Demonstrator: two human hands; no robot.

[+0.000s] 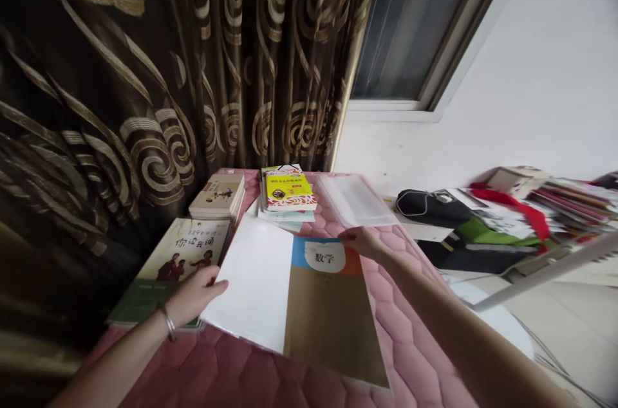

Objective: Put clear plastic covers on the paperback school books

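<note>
A maths textbook (333,318) lies spread open on the pink quilted cover, its front brown with a blue and orange band on top. To the left of that front extends a blank white cover flap or page (258,286). My left hand (193,295), with a bracelet at the wrist, grips the flap's left edge between thumb and fingers. At the textbook's top right corner, my right hand (361,242) pinches the edge. A green and cream book (159,292) lies beside my left hand, partly behind it.
Behind are a stack of small beige books (219,195), a pile with a yellow-labelled book (290,189) and clear plastic book covers (355,200). A patterned curtain (164,73) borders the left. Right of the bed edge are a black pouch (429,205) and piled papers (577,199).
</note>
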